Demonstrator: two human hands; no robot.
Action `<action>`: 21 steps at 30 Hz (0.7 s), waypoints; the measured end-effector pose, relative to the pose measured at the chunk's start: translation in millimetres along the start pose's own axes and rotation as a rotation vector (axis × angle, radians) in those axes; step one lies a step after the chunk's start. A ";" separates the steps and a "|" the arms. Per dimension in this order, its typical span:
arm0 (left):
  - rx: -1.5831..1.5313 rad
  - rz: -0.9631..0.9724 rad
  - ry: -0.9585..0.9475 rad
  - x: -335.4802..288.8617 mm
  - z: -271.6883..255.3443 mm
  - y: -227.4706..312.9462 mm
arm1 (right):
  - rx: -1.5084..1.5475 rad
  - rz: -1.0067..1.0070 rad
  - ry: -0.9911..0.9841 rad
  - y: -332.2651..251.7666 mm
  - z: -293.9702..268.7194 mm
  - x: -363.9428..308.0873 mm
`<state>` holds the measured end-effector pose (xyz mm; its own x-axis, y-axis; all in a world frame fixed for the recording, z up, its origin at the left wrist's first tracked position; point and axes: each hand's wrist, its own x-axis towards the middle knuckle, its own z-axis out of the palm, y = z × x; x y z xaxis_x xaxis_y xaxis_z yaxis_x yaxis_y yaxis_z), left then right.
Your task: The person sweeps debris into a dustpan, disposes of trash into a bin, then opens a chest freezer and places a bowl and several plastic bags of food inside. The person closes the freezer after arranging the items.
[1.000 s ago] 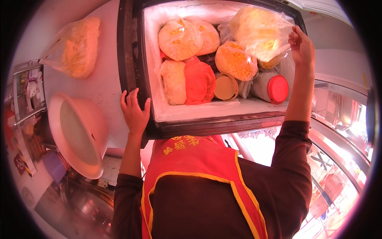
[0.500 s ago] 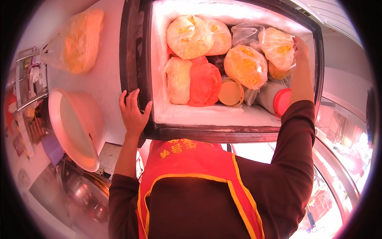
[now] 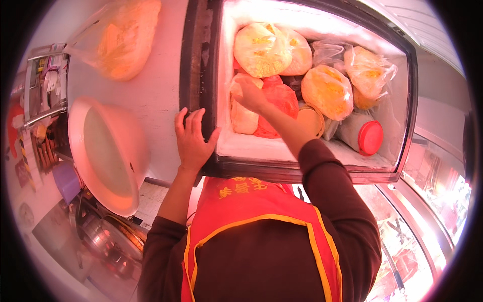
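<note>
My left hand rests on the left front corner of an open chest freezer, its fingers spread over the dark rim. My right hand reaches inside, at the upper part of a pale wrapped bundle on the left. Its fingers are blurred and partly hidden, so I cannot see whether they grip the bundle. Beside it lies a red plastic bag. Behind are clear bags of yellowish food. Another such bag sits in the middle, and one lies at the right.
A round tan-lidded tub and a jar with a red lid lie at the front inside the freezer. On the white surface to the left are a large pale basin and a clear bag of yellowish food.
My right hand has left the bag at the freezer's right and moved across to the pale bundle at the left. My left hand stays on the rim. The view has shifted slightly.
</note>
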<state>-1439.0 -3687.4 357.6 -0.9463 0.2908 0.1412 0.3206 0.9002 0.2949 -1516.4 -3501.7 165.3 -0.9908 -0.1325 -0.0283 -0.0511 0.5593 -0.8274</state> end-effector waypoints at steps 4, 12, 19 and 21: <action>-0.042 -0.002 0.000 1.1 2.4 -1.1 | -0.104 0.067 -0.001 10.2 52.2 21.9; -0.109 0.047 0.065 2.0 -8.3 -6.6 | 1.069 0.729 -0.008 36.1 46.7 24.5; -0.145 0.045 0.084 2.5 -9.4 -9.3 | 0.114 0.452 -0.025 -1.2 21.0 4.4; -0.148 0.026 0.061 1.8 -4.7 -12.2 | 0.113 0.520 -0.066 1.9 20.9 11.1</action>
<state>-1444.4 -3699.3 358.7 -0.9349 0.2890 0.2061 0.3516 0.8336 0.4260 -1524.9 -3519.2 151.6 -0.8716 0.0854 -0.4827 0.4618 0.4733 -0.7502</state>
